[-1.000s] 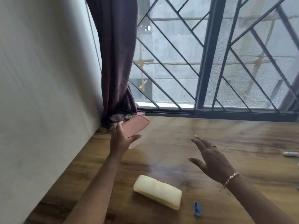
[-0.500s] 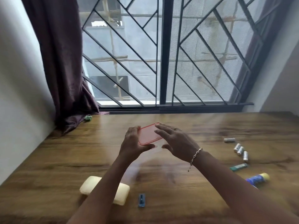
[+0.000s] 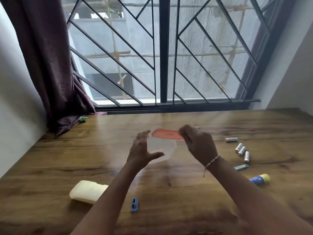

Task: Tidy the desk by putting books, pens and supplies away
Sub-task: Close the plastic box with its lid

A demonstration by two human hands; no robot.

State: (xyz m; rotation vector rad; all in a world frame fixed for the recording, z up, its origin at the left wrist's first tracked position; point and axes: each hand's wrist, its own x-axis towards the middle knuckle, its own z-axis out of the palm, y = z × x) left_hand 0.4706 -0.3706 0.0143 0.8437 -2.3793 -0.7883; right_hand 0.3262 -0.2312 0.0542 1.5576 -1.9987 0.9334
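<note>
Wood-grain desk (image 3: 220,192), brown with a soft sheen, under a translucent, frosted-looking plastic box (image 3: 162,150) and its matt orange lid (image 3: 166,134), both blurred. Dark metal window grille (image 3: 163,48), matt; plum cloth curtain (image 3: 49,56); thin, probably metal chain bracelet (image 3: 211,161).

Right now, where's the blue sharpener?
In the head view the blue sharpener lies on the desk near the front edge, between the person's forearms, just right of the pale yellow pouch.
</note>
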